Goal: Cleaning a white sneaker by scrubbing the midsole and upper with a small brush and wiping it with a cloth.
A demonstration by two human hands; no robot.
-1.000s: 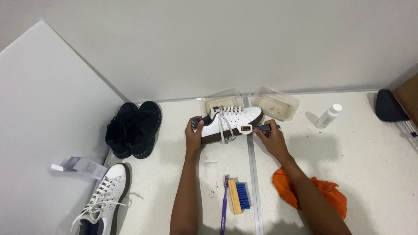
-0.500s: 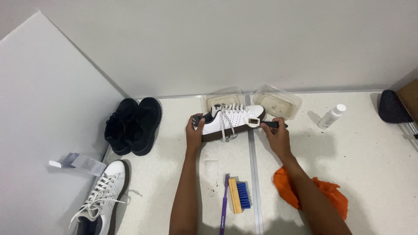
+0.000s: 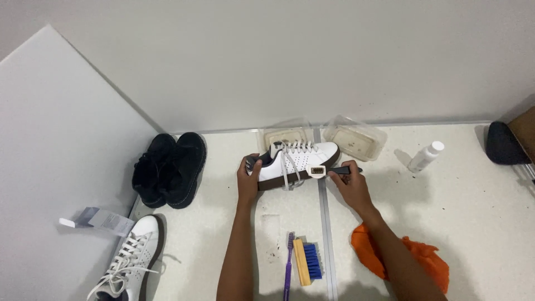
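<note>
A white sneaker (image 3: 298, 161) with loose white laces and a dark sole lies on its side on the pale floor. My left hand (image 3: 248, 177) grips its heel end. My right hand (image 3: 348, 185) holds a small dark-handled brush (image 3: 329, 170) whose pale head rests against the sneaker's side near the sole. Both forearms reach up from the bottom of the view.
Two clear plastic tubs (image 3: 356, 137) stand behind the sneaker by the wall. A small white bottle (image 3: 425, 156) is at the right, black shoes (image 3: 170, 168) at the left. A second white sneaker (image 3: 131, 259), a purple toothbrush (image 3: 288, 265), a blue-bristled brush (image 3: 307, 261) and an orange cloth (image 3: 415, 257) lie nearer.
The brush head has slid left along the sneaker's side, from near the toe toward the middle. My left hand keeps its hold on the heel.
</note>
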